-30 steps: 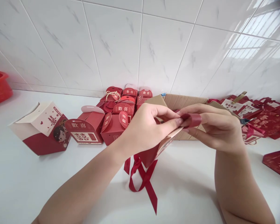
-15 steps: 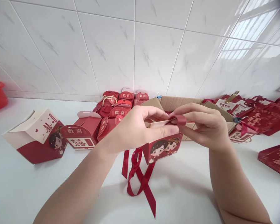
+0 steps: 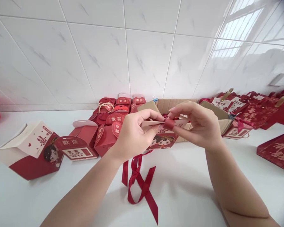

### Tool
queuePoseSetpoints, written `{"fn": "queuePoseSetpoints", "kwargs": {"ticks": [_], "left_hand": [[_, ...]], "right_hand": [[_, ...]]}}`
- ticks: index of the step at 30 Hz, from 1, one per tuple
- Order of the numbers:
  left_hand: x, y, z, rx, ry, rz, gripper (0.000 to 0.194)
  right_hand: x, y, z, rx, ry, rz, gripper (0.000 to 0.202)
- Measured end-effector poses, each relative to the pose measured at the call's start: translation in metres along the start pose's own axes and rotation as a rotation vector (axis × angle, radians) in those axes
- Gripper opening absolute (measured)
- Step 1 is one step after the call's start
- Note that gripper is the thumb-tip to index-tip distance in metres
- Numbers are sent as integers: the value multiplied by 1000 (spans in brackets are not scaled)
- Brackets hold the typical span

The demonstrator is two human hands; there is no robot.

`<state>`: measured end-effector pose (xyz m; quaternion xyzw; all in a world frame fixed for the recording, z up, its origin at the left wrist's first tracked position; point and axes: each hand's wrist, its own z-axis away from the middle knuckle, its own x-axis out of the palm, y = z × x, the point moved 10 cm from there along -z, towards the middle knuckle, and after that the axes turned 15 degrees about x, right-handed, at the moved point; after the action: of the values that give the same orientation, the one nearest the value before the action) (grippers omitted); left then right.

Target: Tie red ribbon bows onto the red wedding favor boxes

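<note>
A small red and cream gift box (image 3: 162, 142) with two cartoon faces on its front is held up in the middle. My left hand (image 3: 138, 132) pinches the cream top edge of this box between thumb and fingers. At the top edge, a loop of red ribbon (image 3: 169, 124) stands up, and my right hand (image 3: 195, 126) has its thumb and fingers around it. Below the box, loose red ribbons (image 3: 145, 189) lie crossed and looped on the white table (image 3: 184, 195). The inside of the box is hidden.
A large cream and red box (image 3: 35, 151) stands at the left, beside several red boxes (image 3: 81, 145). Behind my hands is a cardboard carton (image 3: 180, 103). Red bags (image 3: 257, 110) crowd the right, with a dark red box (image 3: 278, 151) nearer.
The held box has turned more level, and my left hand has shifted toward its left end. The ribbon loop now shows between my two hands. The camera view has moved slightly.
</note>
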<state>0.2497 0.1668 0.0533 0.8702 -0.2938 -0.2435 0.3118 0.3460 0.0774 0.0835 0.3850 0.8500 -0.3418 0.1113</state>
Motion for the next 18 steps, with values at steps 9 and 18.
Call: {"fn": "queuePoseSetpoints", "kwargs": {"ticks": [9,18], "left_hand": [[2,55,1,471,-90,-196,22],[3,66,3,589,-107,-260,27]], "right_hand": [[-7,-39,6,-196,3,89,20],[-3,-48,11,-285,-6,126,19]]}}
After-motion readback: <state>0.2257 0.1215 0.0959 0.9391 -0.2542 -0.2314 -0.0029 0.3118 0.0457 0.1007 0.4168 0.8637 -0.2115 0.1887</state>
